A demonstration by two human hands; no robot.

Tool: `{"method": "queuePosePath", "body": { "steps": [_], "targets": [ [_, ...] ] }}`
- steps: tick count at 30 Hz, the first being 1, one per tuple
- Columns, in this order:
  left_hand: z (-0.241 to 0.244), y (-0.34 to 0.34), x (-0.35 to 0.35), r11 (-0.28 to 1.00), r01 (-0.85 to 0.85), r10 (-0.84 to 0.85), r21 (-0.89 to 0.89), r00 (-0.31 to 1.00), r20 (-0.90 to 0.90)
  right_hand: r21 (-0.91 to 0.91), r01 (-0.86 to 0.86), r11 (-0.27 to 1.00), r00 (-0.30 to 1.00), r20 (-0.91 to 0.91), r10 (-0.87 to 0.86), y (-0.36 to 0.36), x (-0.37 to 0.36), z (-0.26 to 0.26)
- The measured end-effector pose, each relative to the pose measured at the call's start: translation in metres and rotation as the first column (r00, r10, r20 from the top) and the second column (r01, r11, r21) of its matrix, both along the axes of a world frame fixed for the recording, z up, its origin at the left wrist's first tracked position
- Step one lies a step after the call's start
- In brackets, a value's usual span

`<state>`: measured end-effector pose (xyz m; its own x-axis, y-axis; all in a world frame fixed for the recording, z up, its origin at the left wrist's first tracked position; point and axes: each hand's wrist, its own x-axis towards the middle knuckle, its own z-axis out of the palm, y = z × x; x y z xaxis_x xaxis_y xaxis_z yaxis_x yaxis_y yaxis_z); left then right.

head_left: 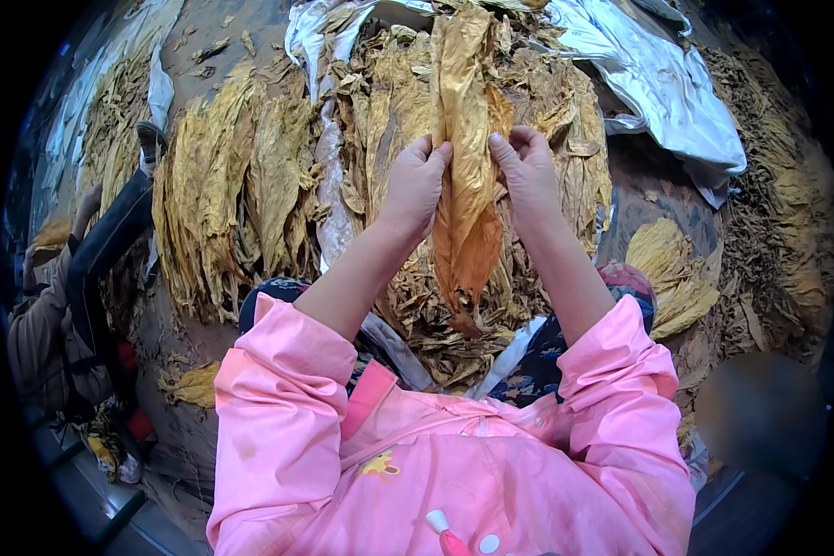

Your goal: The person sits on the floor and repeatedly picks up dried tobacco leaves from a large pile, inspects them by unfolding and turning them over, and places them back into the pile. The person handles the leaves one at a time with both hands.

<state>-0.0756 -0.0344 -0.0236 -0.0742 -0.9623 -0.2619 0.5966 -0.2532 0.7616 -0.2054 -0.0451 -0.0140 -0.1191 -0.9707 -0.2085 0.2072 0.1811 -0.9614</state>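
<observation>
A long golden-brown dried tobacco leaf [467, 139] hangs lengthwise before me, its darker tip pointing towards my lap. My left hand [417, 184] pinches its left edge between thumb and fingers. On the opposite edge, my right hand [525, 170] has its thumb against the leaf and its fingers curled, partly hidden. Whether one leaf or several overlap there, I cannot tell. Beneath both hands spreads a heap of dried tobacco leaves [396, 104], with crumbled brown pieces [452, 354] between my knees.
Left of me lies a thick row of yellow leaves [212, 194], beside a strip of plastic sheeting [333, 187]. White woven sacks [660, 90] lie at the upper right. A small leaf pile [671, 278] rests by my right knee. Another person [62, 313] sits at the far left.
</observation>
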Motion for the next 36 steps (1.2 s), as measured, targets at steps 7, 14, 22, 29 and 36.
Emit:
{"method": "queuePosePath", "body": {
  "steps": [7, 14, 22, 29, 36],
  "targets": [
    [-0.010, 0.001, -0.006, 0.996, -0.043, 0.058, -0.074, 0.975, 0.216, -0.280, -0.160, 0.946, 0.803, -0.595, -0.040, -0.006, -0.008, 0.000],
    [-0.021, 0.004, -0.008, 0.987, -0.014, 0.101, -0.161, 0.830, 0.549, 0.128, -0.231, 0.964, 0.964, -0.101, 0.245, -0.007, -0.012, 0.013],
    [-0.033, 0.005, -0.017, 0.981, -0.041, 0.140, -0.191, 0.829, 0.541, 0.015, -0.164, 0.986, 0.981, -0.099, 0.165, -0.005, -0.007, 0.003],
    [-0.019, 0.010, -0.016, 0.982, 0.068, 0.089, -0.177, 0.657, 0.748, 0.040, -0.165, 0.985, 0.985, -0.042, 0.167, -0.004, -0.005, 0.011],
    [-0.033, 0.007, -0.018, 0.974, -0.013, 0.166, -0.224, 0.714, 0.680, -0.149, -0.113, 0.982, 0.981, -0.173, 0.087, -0.004, -0.004, 0.009]
  ]
}}
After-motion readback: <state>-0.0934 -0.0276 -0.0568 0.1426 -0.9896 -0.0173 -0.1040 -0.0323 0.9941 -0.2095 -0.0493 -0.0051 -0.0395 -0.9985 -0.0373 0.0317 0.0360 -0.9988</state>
